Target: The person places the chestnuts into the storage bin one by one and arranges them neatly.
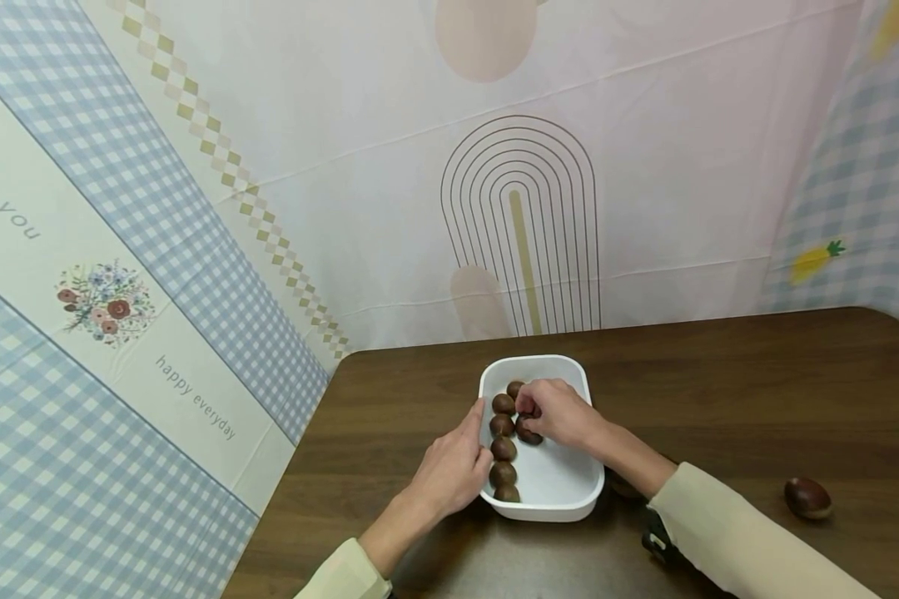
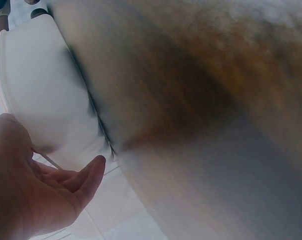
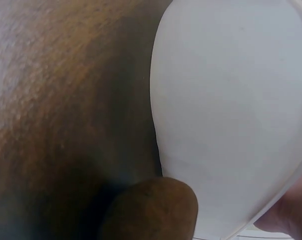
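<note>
A white rectangular container (image 1: 562,487) stands on a dark wooden table (image 1: 719,391). Several brown chestnuts (image 1: 503,450) lie in a column along its left inner wall. My right hand (image 1: 528,409) reaches into the container from the right, its curled fingers pinching a chestnut beside the column. My left hand (image 1: 482,449) holds the container's left wall, thumb along the rim. In the left wrist view my left hand (image 2: 51,190) lies against the container's outer wall (image 2: 41,85). The right wrist view shows the container (image 3: 230,100) from outside, with a chestnut (image 3: 151,210) on the table close to it.
One loose chestnut (image 1: 807,497) lies on the table far right. Another dark chestnut (image 1: 623,486) sits partly hidden under my right forearm by the container's right corner. Patterned cloth walls (image 1: 195,249) close in behind and to the left of the table.
</note>
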Demonstrator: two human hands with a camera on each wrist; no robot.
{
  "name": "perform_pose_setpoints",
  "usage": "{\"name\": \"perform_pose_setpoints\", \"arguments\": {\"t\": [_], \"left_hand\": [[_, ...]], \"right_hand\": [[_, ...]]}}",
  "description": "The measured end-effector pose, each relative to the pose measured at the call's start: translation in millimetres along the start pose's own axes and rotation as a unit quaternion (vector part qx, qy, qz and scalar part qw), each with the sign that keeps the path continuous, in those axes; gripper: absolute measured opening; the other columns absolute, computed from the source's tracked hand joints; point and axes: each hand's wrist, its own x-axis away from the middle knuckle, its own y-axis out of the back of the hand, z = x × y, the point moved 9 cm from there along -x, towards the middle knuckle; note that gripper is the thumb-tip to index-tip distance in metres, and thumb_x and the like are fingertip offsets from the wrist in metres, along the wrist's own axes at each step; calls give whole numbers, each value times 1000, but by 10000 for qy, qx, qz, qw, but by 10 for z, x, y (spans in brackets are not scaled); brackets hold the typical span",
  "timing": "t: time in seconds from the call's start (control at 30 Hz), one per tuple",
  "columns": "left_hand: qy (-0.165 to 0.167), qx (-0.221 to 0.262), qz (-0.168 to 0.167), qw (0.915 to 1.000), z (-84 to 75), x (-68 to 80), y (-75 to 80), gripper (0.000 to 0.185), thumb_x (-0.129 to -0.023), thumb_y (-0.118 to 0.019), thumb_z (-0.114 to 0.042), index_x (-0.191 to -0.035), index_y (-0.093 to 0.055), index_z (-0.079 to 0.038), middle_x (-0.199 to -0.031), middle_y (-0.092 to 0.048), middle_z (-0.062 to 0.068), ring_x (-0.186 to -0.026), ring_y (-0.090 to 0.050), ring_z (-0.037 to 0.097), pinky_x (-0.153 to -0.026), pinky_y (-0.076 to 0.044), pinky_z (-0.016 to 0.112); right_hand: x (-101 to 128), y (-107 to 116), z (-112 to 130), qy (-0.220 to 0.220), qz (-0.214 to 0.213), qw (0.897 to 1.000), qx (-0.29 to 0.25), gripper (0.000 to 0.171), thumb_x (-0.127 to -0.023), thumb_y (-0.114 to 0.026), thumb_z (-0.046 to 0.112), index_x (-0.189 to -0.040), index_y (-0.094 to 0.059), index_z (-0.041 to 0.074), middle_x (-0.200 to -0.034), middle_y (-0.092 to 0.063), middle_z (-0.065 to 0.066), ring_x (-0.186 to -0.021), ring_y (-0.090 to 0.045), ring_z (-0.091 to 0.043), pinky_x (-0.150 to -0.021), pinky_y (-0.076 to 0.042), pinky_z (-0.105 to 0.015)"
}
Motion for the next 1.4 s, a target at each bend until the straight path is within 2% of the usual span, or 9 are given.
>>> {"name": "perform_pose_setpoints", "arguments": {"t": [0.4, 0.57, 0.8, 0.9, 1.23, 1.4], "left_hand": [[45, -25, 43, 10000, 4, -8, -9, 71, -99, -51, -19, -166, -28, -7, -163, -48, 8, -125, -67, 30, -102, -54, 49], [-1, -30, 8, 10000, -3, -10, -6, 71, -99, -51, -18, -165, -29, -6, -162, -49, 10, -125, -67, 30, -102, -54, 49], [-79, -22, -55, 10000, -10, -15, -3, 71, -97, -52, -15, -164, -31, -5, -162, -49, 10, -127, -66, 29, -102, -54, 48], [-80, -21, -70, 9999, -11, -12, 1, 71, -97, -52, -16, -164, -31, -5, -162, -48, 10, -128, -66, 29, -103, -54, 48], [-13, 22, -9, 10000, -17, -7, 1, 71, -98, -51, -18, -165, -29, -7, -165, -45, 7, -132, -63, 27, -105, -53, 48], [-31, 24, -27, 10000, -20, -4, 0, 70, -98, -50, -17, -165, -30, -6, -165, -44, 8, -133, -62, 27, -106, -52, 48]], "right_hand": [[15, 22, 1, 47, -146, 9992, -357, 14, -82, -83, 0, -91, -73, 6, -86, -72, -4, -81, -67, -17, -73, -53, -29], [25, 71, -2, 114, -228, 9962, -832, 15, -84, -81, 1, -98, -74, 2, -87, -74, -4, -82, -69, -17, -76, -57, -32], [16, 160, -55, 56, -351, 9825, -1829, 21, -88, -79, 2, -108, -73, -3, -99, -76, -15, -89, -72, -20, -80, -59, -33], [17, 226, -89, -54, -406, 9753, -2169, 23, -90, -79, 5, -112, -73, -2, -104, -76, -18, -93, -72, -22, -82, -60, -34], [112, 529, -255, -298, -537, 9626, -2637, 29, -96, -76, 17, -122, -72, 5, -116, -75, -15, -106, -71, -24, -88, -58, -26], [212, 672, -367, -436, -598, 9535, -2921, 32, -96, -75, 18, -124, -70, 2, -120, -74, -18, -108, -72, -21, -88, -57, -23]]}}
